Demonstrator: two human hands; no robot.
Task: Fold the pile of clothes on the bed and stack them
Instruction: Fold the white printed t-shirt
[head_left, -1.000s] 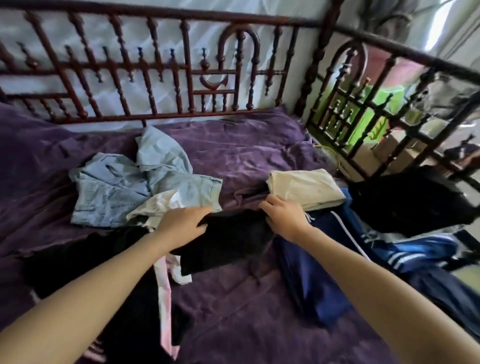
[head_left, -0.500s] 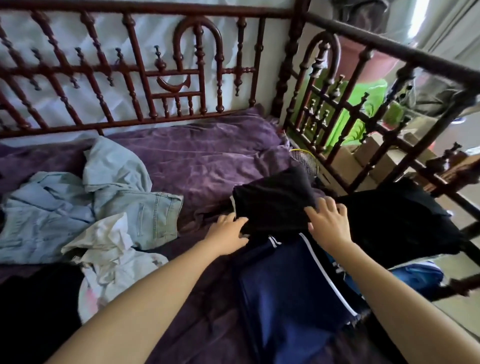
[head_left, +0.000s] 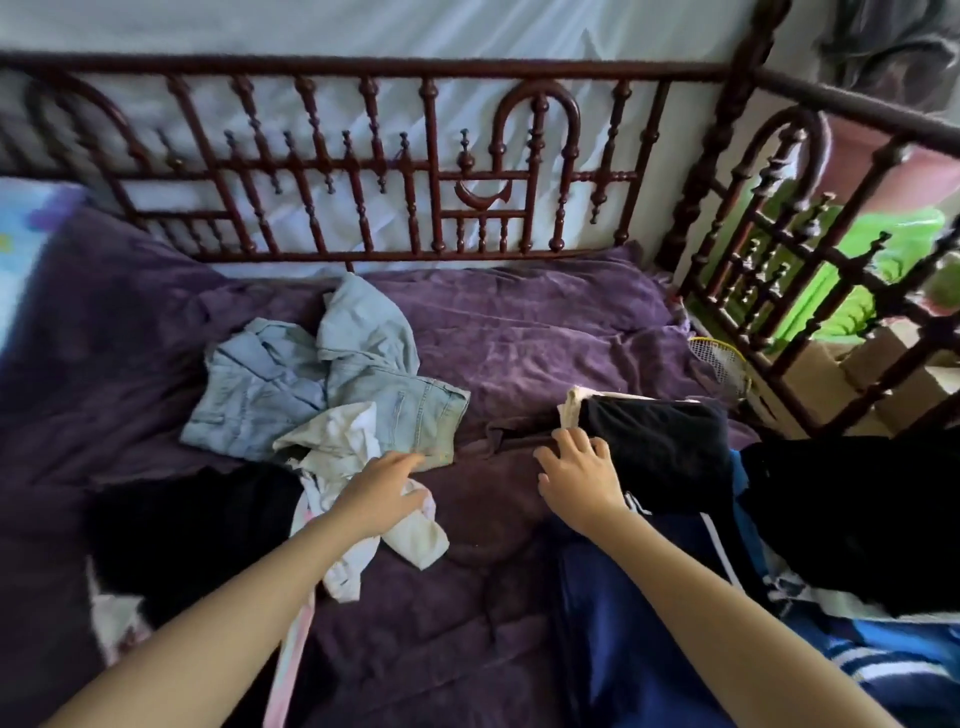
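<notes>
Two hands (head_left: 382, 491) (head_left: 576, 478), one folded stack (head_left: 654, 447)

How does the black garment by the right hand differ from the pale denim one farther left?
The black garment is folded into a neat block; the denim garment lies crumpled and spread. The black one sits on a cream folded piece; the denim lies on the purple bedspread. The right hand touches the black one's edge; the left hand is by the denim's hem. Both are on the bed.
</notes>
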